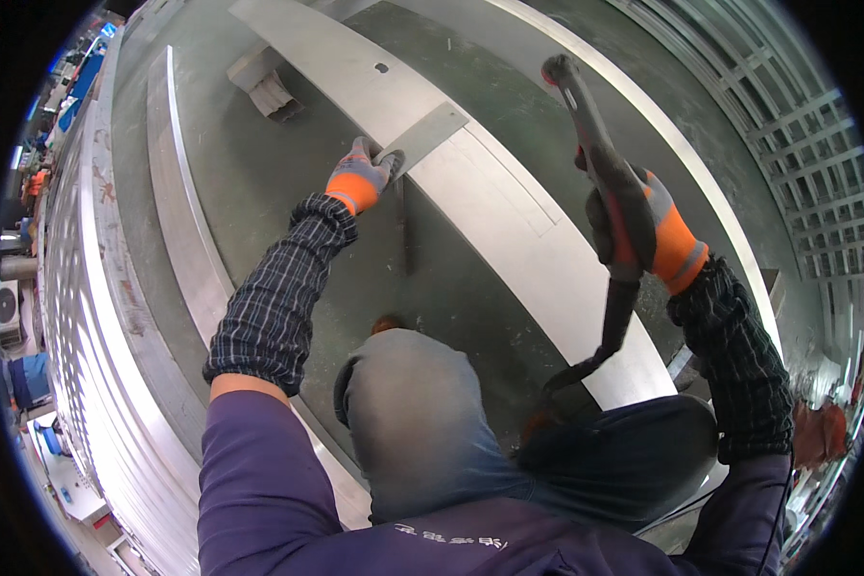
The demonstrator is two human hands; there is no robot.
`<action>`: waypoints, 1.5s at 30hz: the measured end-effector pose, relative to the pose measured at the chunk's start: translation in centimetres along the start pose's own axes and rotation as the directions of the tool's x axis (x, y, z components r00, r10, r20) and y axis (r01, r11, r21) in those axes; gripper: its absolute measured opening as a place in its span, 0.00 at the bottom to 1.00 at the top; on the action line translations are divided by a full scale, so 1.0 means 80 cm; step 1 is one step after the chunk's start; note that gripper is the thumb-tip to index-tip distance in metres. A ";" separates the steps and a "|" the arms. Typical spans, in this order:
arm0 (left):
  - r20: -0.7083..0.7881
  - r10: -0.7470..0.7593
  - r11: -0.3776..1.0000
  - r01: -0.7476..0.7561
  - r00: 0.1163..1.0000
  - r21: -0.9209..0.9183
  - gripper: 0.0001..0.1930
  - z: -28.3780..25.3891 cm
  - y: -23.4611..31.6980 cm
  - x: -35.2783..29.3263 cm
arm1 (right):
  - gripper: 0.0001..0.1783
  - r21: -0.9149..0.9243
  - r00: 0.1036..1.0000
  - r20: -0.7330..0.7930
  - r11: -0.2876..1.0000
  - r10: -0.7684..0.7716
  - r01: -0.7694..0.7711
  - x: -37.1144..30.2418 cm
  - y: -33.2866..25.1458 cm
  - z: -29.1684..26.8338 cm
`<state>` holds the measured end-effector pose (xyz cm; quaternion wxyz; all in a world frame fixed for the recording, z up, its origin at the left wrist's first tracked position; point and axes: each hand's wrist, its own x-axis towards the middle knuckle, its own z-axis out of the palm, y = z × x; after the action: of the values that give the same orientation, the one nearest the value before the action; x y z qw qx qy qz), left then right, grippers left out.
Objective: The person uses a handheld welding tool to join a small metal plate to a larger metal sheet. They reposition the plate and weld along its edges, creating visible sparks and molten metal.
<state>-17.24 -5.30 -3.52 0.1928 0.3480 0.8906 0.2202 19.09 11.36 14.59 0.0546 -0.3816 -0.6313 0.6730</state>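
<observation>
A long, pale metal panel runs diagonally from the upper left toward my knees, with a small cut-out near its far end. Across it lies a short flat grey metal strip. My left hand, in a grey and orange glove, pinches the strip's left end at the panel's edge. In my gloved right hand is a long black-and-red hand-held power tool, raised over the panel's right side. Its narrow head points up and away, and a thick black cable hangs from its lower end. The right fingers are partly hidden behind the tool.
Another long metal strip lies to the left, and a long pale bar curves along the right. A small metal block stands beyond my left hand. Slatted metal frames rise at the far right. My bent knee is close to the panel.
</observation>
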 end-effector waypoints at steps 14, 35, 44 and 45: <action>0.249 -0.028 0.999 0.033 0.968 -0.016 0.34 -0.024 0.011 0.015 | 0.26 0.474 0.961 0.050 0.840 0.272 -0.262 0.042 0.019 0.146; 0.479 0.018 0.837 0.249 0.878 -0.487 0.24 -0.038 0.024 0.013 | 0.35 0.422 0.933 -0.162 0.877 0.321 -0.229 0.075 0.013 0.193; 0.291 0.051 0.995 -0.024 0.955 -0.096 0.36 -0.020 0.017 0.019 | 0.32 0.549 0.945 -0.116 0.813 0.305 -0.195 0.069 0.023 0.195; 0.274 0.056 0.997 -0.038 0.960 -0.071 0.36 -0.018 0.016 0.019 | 0.31 0.549 0.945 -0.123 0.814 0.302 -0.188 0.071 0.024 0.197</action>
<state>-18.27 -3.76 -1.93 0.3211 0.3900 0.8388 0.2030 6.70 1.41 8.97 0.1348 -0.4970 -0.3570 0.7794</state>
